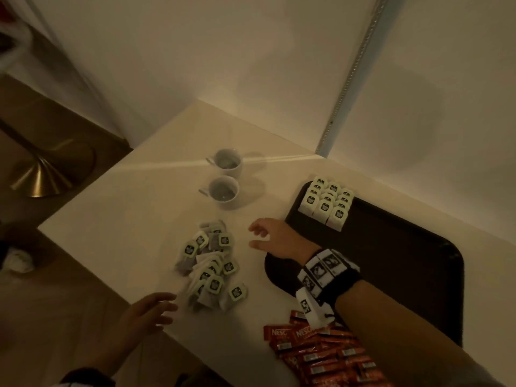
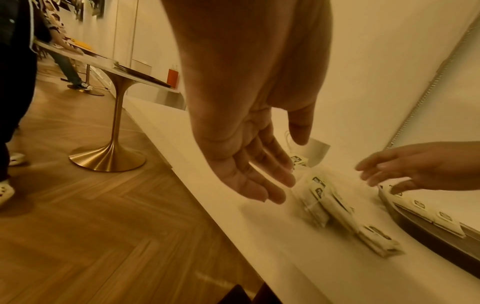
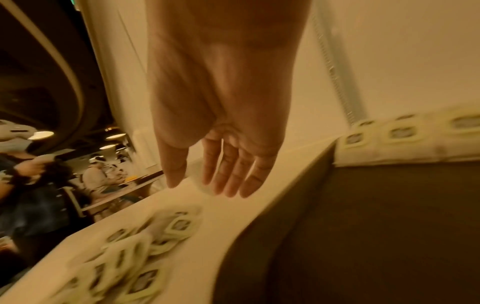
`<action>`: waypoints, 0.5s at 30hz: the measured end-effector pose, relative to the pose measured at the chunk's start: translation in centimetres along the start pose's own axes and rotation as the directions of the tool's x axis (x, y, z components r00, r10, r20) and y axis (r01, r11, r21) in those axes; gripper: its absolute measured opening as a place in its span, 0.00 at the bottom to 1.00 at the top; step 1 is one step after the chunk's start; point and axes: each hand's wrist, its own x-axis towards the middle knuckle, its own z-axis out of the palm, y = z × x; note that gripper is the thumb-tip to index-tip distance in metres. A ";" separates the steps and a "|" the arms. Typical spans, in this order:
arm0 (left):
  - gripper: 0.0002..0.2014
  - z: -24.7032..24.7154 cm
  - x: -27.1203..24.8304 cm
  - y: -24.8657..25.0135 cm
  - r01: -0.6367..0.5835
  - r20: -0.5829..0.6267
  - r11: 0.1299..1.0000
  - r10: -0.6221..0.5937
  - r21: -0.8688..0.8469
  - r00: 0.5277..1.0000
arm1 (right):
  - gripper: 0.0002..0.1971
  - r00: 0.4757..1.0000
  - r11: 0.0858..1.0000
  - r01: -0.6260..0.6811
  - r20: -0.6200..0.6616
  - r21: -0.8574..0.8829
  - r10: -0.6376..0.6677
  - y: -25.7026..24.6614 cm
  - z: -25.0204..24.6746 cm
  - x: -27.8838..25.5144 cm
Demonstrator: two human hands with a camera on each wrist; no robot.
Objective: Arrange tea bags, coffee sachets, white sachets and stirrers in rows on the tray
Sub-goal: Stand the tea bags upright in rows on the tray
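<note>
Both hands are empty with relaxed, spread fingers. The left hand (image 1: 148,310) hovers at the near edge of the loose tea bag pile (image 1: 212,266) on the white tabletop (image 1: 125,219). The right hand (image 1: 275,237) reaches over the tabletop between that pile and the dark tray (image 1: 405,261). Three rows of tea bags (image 1: 326,202) stand in the tray's far corner. Red coffee sachets (image 1: 321,353) lie under the right forearm, and two white cups (image 1: 226,177) sit beyond the pile.
</note>
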 end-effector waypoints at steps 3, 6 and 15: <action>0.09 -0.5 -0.3 -0.7 -0.023 -0.017 1.000 0.023 -0.002 1.000 | 0.29 0.994 0.998 0.019 0.111 -0.067 -0.012 -2.2 3.0 3.2; 0.09 -1.1 -0.8 -1.3 -0.044 -0.029 0.999 0.043 -0.003 0.999 | 0.37 0.991 0.989 0.042 0.129 -0.144 -0.024 -3.4 4.8 5.8; 0.10 -3.4 -2.4 -3.4 -0.086 -0.074 0.994 0.082 -0.060 0.994 | 0.22 1.000 0.984 0.002 0.002 -0.178 -0.001 -3.9 6.3 7.8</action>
